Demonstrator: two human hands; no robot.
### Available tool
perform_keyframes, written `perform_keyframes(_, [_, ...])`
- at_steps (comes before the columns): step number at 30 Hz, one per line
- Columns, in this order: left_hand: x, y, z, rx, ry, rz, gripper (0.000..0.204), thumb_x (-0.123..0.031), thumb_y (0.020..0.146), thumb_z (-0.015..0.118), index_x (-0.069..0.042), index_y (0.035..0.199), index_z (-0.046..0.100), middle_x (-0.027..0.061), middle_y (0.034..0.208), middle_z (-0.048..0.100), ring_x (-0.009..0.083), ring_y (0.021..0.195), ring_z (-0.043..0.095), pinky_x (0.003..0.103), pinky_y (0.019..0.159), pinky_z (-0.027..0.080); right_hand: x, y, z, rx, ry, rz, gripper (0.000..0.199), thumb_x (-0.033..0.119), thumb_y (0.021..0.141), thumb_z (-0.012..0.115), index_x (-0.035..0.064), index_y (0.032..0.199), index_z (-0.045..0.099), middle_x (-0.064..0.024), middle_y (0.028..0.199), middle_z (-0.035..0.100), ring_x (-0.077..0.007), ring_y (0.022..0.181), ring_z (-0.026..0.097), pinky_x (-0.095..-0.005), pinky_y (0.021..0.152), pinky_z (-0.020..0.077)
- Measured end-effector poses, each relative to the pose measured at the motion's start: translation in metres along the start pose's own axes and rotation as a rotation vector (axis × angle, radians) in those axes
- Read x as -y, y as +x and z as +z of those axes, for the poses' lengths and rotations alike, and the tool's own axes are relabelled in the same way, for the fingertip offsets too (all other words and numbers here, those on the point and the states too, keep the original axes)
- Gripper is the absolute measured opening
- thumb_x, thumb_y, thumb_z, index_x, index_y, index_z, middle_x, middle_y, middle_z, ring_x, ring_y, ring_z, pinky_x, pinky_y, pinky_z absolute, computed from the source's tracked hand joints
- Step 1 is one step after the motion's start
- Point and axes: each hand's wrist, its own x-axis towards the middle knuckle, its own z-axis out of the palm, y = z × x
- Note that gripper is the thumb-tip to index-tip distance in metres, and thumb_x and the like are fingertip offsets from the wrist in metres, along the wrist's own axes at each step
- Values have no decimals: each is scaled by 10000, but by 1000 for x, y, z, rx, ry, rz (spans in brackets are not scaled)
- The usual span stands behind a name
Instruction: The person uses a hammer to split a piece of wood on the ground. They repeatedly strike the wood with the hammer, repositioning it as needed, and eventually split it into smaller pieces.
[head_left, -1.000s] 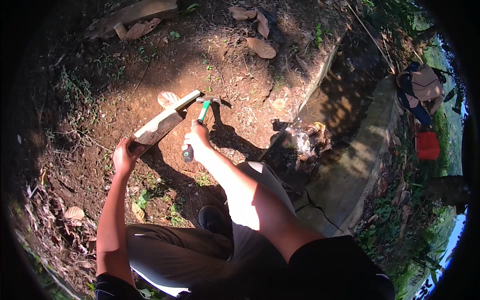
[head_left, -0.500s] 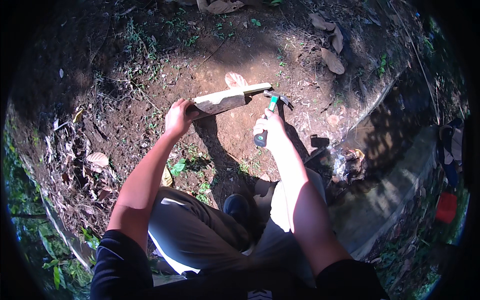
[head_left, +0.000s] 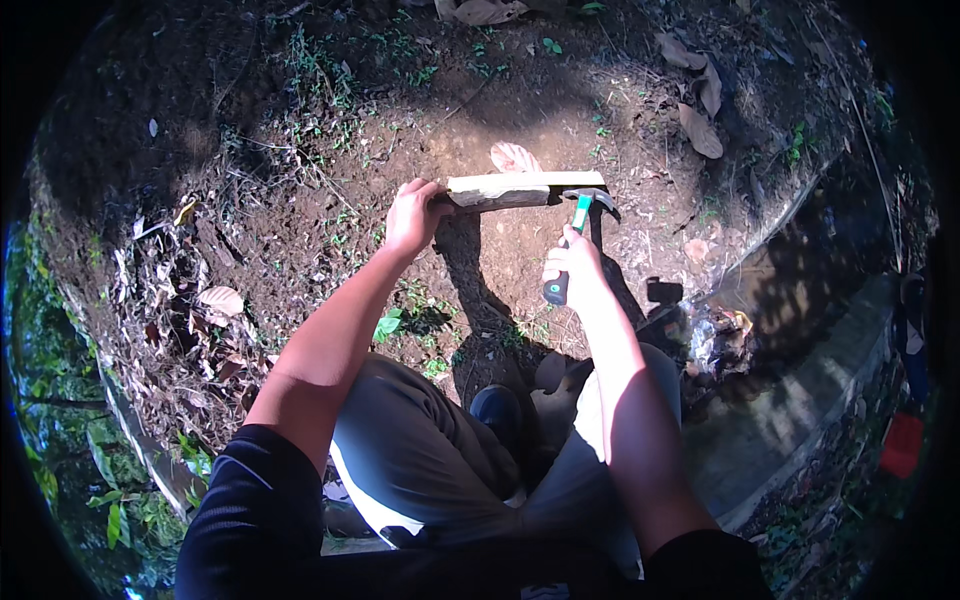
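Dark block (head_left: 500, 200) and pale strip (head_left: 570, 179): slanted second ago, now nearly level left to right, camera turn included; strip's right end probably easier to work. Both beyond knees, mid-scene. Left hand (head_left: 414, 217) curled round block's left end. Right: hammer (head_left: 583, 211) head by strip's right end, contact unclear; right hand (head_left: 579, 266) closed firmly on handle.

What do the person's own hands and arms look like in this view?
Both the left hand and right hand are ungloved, and no watch or bracelet shows on either wrist. The forearms are uncovered. The left sleeve and right sleeve are short and near-black.
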Motion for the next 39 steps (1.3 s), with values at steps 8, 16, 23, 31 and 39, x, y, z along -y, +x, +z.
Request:
perform_keyframes(8, [4,8,10,-7,30,50,332,-246,771,798,-120,1059,693,90,998,647,316,1010,606,423,878,503,1,-3,2,-81,-75,-74,287,400,1050,473,171,886,419,58,576,312,-94,421,312,-301,407,322])
perform_keyframes(16, [14,3,0,17,-37,15,318,-243,757,805,-100,1017,691,106,982,658,327,997,620,437,863,512,-33,-61,46,-220,-499,-668,246,339,1058,477,94,1065,459,-33,630,417,-177,465,454,-401,429,375])
perform_keyframes(23, [3,6,0,80,-11,-7,336,-244,756,802,-115,1039,674,85,1018,644,315,1032,618,439,882,517,-59,-40,27,-403,-1508,-696,247,303,1049,446,77,1150,452,-319,840,674,-521,864,659,-624,709,486])
perform_keyframes(31, [7,1,-1,128,-15,-33,334,-215,779,794,-148,1086,680,80,1075,644,310,1076,608,432,917,511,-39,-81,46,-280,-1066,-1188,238,262,1031,565,32,1073,523,-25,719,534,-162,623,514,-321,560,408])
perform_keyframes(39, [14,6,0,96,-50,-1,352,-198,767,792,-142,1096,683,86,1070,645,312,1099,606,424,925,516,-34,-33,-9,-333,-1446,-1028,248,274,1023,553,90,1189,564,-195,729,633,-335,672,664,-440,600,476])
